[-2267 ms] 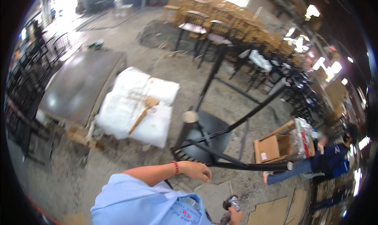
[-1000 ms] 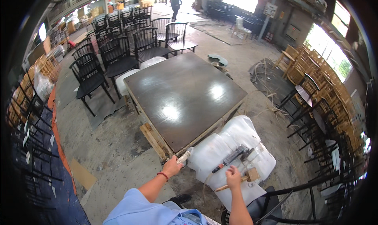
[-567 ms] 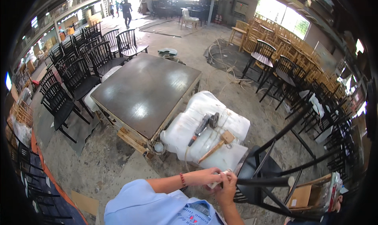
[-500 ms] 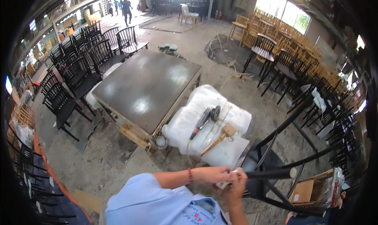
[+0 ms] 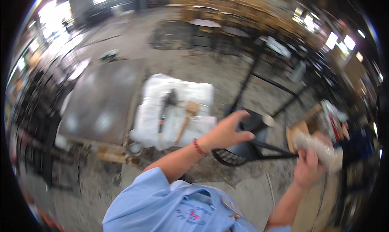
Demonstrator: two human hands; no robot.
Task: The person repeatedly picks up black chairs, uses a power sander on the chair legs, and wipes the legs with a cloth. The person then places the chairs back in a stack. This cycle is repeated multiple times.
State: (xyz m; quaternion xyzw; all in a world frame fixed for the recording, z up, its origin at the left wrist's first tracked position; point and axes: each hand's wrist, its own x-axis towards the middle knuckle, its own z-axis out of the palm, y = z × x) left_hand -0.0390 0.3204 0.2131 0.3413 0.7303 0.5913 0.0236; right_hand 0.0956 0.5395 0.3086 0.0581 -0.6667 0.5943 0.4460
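A black chair lies tipped over in front of me, one leg pointing my way with a pale round end. Beside that leg is my left hand, thumb and fingers spread apart; whether it touches the leg I cannot tell. Farther right, my right hand is closed on a pale, translucent roll-shaped thing, smeared by motion. Left of the chair, a wooden mallet and a dark power tool with a cord rest on a white wrapped bundle.
A dark-topped low table stands to the left of the bundle. An open cardboard box sits at the right, near a co-worker's dark sleeve. Black chairs and stacked wooden chairs line the back.
My view has swung to the right. My hands, together at the chair leg before, are now apart: the right has moved right with the pale roll, the left has opened beside the leg.
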